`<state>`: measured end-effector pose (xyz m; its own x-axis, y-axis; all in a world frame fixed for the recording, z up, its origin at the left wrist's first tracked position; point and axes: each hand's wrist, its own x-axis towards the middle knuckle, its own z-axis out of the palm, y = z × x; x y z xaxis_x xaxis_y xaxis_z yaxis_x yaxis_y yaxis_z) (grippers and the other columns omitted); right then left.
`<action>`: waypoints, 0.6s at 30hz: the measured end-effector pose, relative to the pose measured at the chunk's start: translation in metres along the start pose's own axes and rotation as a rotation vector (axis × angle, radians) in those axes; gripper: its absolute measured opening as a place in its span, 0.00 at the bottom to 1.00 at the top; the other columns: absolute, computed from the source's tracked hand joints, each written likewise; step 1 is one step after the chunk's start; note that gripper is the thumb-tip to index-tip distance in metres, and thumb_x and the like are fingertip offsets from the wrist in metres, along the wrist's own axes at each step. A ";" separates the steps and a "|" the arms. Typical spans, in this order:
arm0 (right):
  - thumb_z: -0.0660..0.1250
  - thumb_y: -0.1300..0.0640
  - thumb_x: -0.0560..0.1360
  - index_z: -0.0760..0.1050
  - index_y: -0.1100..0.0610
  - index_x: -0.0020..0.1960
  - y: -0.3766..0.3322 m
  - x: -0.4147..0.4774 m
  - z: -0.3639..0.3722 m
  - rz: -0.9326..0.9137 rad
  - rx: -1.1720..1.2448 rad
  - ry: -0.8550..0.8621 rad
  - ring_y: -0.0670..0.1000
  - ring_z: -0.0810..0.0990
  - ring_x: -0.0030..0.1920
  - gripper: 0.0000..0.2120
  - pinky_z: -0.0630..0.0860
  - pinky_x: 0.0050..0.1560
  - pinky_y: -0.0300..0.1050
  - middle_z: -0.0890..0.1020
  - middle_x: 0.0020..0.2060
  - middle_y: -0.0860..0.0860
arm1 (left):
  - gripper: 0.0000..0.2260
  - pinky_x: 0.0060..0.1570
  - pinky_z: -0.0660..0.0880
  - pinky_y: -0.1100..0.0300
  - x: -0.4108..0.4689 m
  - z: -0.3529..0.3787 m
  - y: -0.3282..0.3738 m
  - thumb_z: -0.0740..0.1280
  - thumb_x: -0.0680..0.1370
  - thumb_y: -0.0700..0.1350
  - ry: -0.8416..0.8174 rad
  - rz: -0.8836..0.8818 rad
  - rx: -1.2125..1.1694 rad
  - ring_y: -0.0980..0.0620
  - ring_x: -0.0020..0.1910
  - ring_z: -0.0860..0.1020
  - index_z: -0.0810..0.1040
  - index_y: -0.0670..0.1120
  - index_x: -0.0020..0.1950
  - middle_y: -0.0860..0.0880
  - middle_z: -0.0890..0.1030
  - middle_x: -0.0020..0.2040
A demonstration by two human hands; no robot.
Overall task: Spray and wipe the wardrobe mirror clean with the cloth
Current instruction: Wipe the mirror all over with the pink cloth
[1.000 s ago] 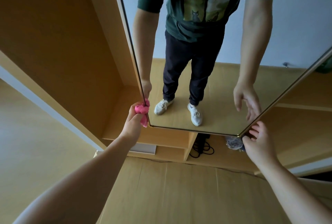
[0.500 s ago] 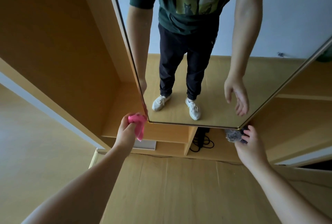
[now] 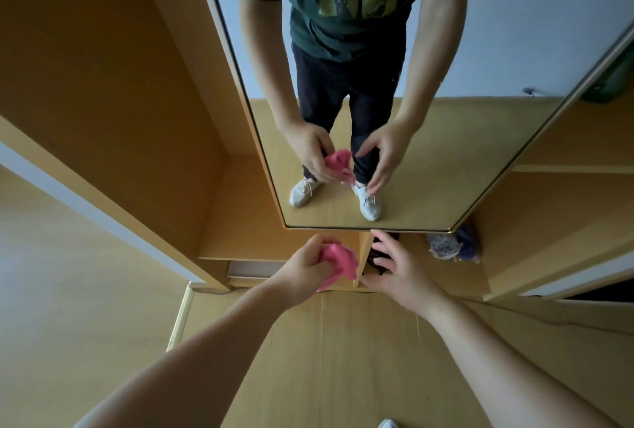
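Note:
The wardrobe mirror (image 3: 463, 60) fills the upper middle of the head view, its lower edge just above my hands. It reflects a person in a dark green shirt and both hands. My left hand (image 3: 302, 266) grips a crumpled pink cloth (image 3: 338, 261) a little below the mirror's bottom edge. My right hand (image 3: 398, 266) is beside it on the right, fingers spread and relaxed, close to the cloth and apart from the glass. No spray bottle is in view.
Open wooden wardrobe shelves (image 3: 240, 222) flank the mirror. Under it lie black cables (image 3: 377, 258) and a bundle of grey and blue fabric (image 3: 453, 247). Pale wooden floor (image 3: 343, 359) lies below my arms.
Both hands have left the mirror's lower corners and come together below its bottom edge. The left hand carried the pink cloth rightward; the right hand moved leftward toward it.

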<state>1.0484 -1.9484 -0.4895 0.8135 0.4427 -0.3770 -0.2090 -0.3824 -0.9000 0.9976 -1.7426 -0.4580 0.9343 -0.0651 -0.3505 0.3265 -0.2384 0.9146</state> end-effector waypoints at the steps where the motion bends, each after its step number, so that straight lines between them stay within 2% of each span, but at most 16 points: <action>1: 0.78 0.43 0.61 0.60 0.40 0.75 0.000 0.001 0.002 -0.015 -0.006 -0.032 0.44 0.74 0.63 0.47 0.75 0.59 0.44 0.70 0.63 0.41 | 0.16 0.53 0.77 0.60 0.002 0.007 0.004 0.64 0.76 0.36 -0.035 0.006 0.015 0.55 0.54 0.80 0.72 0.47 0.62 0.53 0.82 0.53; 3: 0.79 0.50 0.64 0.64 0.46 0.74 0.002 0.002 0.005 -0.078 -0.003 -0.056 0.48 0.77 0.62 0.42 0.75 0.64 0.52 0.75 0.64 0.47 | 0.14 0.53 0.78 0.56 0.007 0.020 0.010 0.65 0.75 0.39 -0.085 0.046 0.065 0.50 0.53 0.80 0.74 0.49 0.61 0.47 0.81 0.54; 5: 0.76 0.61 0.69 0.72 0.50 0.68 0.006 0.003 0.005 -0.130 0.048 -0.022 0.50 0.80 0.58 0.30 0.77 0.61 0.52 0.82 0.57 0.49 | 0.13 0.46 0.78 0.63 0.013 0.029 0.012 0.66 0.75 0.40 -0.070 0.096 0.133 0.55 0.48 0.80 0.76 0.54 0.57 0.50 0.81 0.50; 7: 0.72 0.67 0.71 0.78 0.46 0.61 0.008 0.002 0.001 -0.151 0.078 0.034 0.49 0.82 0.54 0.24 0.78 0.55 0.46 0.84 0.51 0.46 | 0.14 0.42 0.73 0.73 0.019 0.035 0.010 0.68 0.75 0.40 -0.049 0.130 0.171 0.63 0.46 0.78 0.76 0.58 0.56 0.55 0.81 0.50; 9: 0.71 0.66 0.71 0.80 0.44 0.56 0.010 0.001 -0.002 -0.159 0.083 0.057 0.45 0.82 0.49 0.21 0.78 0.50 0.41 0.85 0.47 0.44 | 0.16 0.46 0.73 0.74 0.023 0.040 0.006 0.69 0.75 0.43 -0.061 0.143 0.206 0.65 0.49 0.77 0.74 0.59 0.59 0.58 0.80 0.52; 11: 0.71 0.65 0.70 0.80 0.47 0.57 0.012 0.003 -0.002 -0.161 0.086 0.066 0.41 0.81 0.47 0.20 0.77 0.48 0.37 0.85 0.46 0.43 | 0.17 0.51 0.76 0.67 0.027 0.041 0.000 0.70 0.76 0.46 -0.068 0.141 0.246 0.62 0.53 0.77 0.73 0.57 0.63 0.58 0.80 0.54; 13: 0.72 0.66 0.72 0.79 0.52 0.61 0.019 0.005 -0.002 -0.145 0.067 0.100 0.45 0.81 0.53 0.19 0.77 0.55 0.41 0.84 0.50 0.46 | 0.19 0.53 0.76 0.63 0.029 0.038 -0.004 0.70 0.76 0.48 -0.030 0.149 0.291 0.60 0.56 0.77 0.73 0.55 0.65 0.59 0.79 0.55; 15: 0.72 0.66 0.73 0.79 0.55 0.62 0.026 0.006 -0.006 -0.120 0.031 0.180 0.48 0.81 0.55 0.19 0.77 0.57 0.44 0.83 0.52 0.49 | 0.18 0.54 0.73 0.65 0.030 0.028 -0.009 0.69 0.76 0.47 0.064 0.144 0.345 0.61 0.56 0.76 0.74 0.54 0.66 0.59 0.77 0.54; 16: 0.72 0.66 0.73 0.79 0.56 0.61 0.030 0.006 -0.010 -0.098 0.026 0.234 0.46 0.81 0.52 0.18 0.78 0.54 0.42 0.83 0.51 0.49 | 0.17 0.54 0.72 0.64 0.030 0.020 -0.012 0.69 0.77 0.46 0.116 0.130 0.360 0.60 0.56 0.76 0.74 0.54 0.66 0.57 0.77 0.54; 18: 0.71 0.65 0.73 0.80 0.54 0.55 0.038 0.005 -0.017 -0.035 0.025 0.355 0.45 0.82 0.43 0.13 0.78 0.42 0.37 0.84 0.44 0.48 | 0.15 0.52 0.73 0.64 0.029 0.000 -0.018 0.67 0.77 0.45 0.212 0.092 0.368 0.59 0.54 0.77 0.76 0.53 0.63 0.55 0.78 0.53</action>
<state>1.0545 -1.9745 -0.5215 0.9573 0.1446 -0.2503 -0.1872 -0.3497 -0.9180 1.0190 -1.7403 -0.4846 0.9783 0.0896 -0.1867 0.2040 -0.5726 0.7941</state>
